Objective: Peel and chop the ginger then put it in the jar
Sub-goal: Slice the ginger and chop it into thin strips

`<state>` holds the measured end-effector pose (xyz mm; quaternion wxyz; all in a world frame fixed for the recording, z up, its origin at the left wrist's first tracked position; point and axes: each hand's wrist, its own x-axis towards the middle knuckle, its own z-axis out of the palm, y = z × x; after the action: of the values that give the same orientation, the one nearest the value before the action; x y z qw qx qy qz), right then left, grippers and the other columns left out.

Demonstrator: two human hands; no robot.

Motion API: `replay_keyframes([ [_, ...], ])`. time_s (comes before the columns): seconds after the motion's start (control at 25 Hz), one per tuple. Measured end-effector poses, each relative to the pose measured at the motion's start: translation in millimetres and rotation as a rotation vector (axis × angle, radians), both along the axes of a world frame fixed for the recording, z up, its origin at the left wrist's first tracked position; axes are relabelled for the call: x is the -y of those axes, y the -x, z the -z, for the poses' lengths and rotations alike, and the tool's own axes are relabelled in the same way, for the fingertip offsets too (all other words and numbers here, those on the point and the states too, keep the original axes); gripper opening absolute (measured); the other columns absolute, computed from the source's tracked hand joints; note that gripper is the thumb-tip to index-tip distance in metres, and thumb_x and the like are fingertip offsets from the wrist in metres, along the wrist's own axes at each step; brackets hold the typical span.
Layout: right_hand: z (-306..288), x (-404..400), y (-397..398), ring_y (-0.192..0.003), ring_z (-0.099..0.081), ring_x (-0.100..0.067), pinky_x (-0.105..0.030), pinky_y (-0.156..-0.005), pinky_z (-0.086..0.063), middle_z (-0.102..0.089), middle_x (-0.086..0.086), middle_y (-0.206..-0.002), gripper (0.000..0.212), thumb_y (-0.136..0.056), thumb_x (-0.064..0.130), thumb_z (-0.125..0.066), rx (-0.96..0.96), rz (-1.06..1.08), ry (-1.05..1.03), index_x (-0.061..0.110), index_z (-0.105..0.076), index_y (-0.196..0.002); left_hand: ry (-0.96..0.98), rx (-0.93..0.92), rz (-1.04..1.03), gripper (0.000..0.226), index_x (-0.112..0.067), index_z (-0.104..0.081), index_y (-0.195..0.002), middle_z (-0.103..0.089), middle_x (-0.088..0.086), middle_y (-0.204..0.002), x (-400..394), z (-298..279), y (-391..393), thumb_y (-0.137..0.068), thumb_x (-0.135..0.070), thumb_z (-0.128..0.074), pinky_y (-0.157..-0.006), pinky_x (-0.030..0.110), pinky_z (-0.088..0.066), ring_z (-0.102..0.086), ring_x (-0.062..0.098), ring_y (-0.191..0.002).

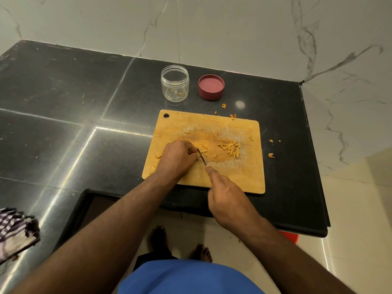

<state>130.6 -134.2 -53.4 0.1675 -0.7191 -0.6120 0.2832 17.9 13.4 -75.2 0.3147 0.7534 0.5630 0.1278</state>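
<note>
Head cam: left hand (177, 158) has its fingers curled down, pinning a bit of ginger on the wooden cutting board (237, 175). Right hand (224, 200) is wrapped round the knife (202, 157) handle, blade right beside those fingertips. Pile of chopped ginger sticks (231, 148) sits further right on the board. Open clear jar (175, 83) stands past the far edge, red lid (211, 87) just right of it, all on the black countertop (63, 102).

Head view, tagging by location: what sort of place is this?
Probably a home kitchen: a dark stone counter against marble-look walls, a wooden board with chopped ginger, and an open jar.
</note>
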Motion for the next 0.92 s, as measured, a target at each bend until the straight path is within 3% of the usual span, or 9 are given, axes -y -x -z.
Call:
replay_keyframes([
  [0.32,-4,32,-9,-0.083,-0.056,-0.012,-0.03,-0.073,-0.053,-0.053,0.005,-0.109,0.054,-0.103,0.017,-0.038,0.016,0.11,-0.099,0.025,-0.025,-0.155,0.002,0.004,0.025,0.024,-0.016,-0.074,-0.115,-0.072,-0.003,-0.113,1,1,2,-0.093,-0.022,-0.068,-0.084,0.024,-0.05,-0.063,0.01,-0.097],
  [0.68,-3,10,-2,-0.116,-0.05,-0.012,-0.027,-0.096,-0.045,-0.048,-0.001,-0.141,0.054,-0.104,0.021,-0.036,-0.061,0.029,-0.08,0.024,-0.021,-0.155,-0.008,-0.008,-0.014,0.024,-0.016,-0.074,-0.114,-0.073,-0.002,-0.108,3,2,1,-0.092,-0.023,-0.069,-0.077,0.022,-0.046,-0.061,0.008,-0.092],
  [0.92,2,-3,-2,-0.106,-0.054,-0.017,-0.037,-0.089,-0.05,-0.054,-0.003,-0.13,0.053,-0.103,0.021,-0.034,-0.015,-0.001,-0.046,0.026,-0.022,-0.154,0.003,0.003,-0.01,0.019,-0.017,-0.077,-0.108,-0.073,-0.005,-0.109,-1,3,1,-0.091,-0.021,-0.069,-0.076,0.021,-0.045,-0.061,0.007,-0.09],
])
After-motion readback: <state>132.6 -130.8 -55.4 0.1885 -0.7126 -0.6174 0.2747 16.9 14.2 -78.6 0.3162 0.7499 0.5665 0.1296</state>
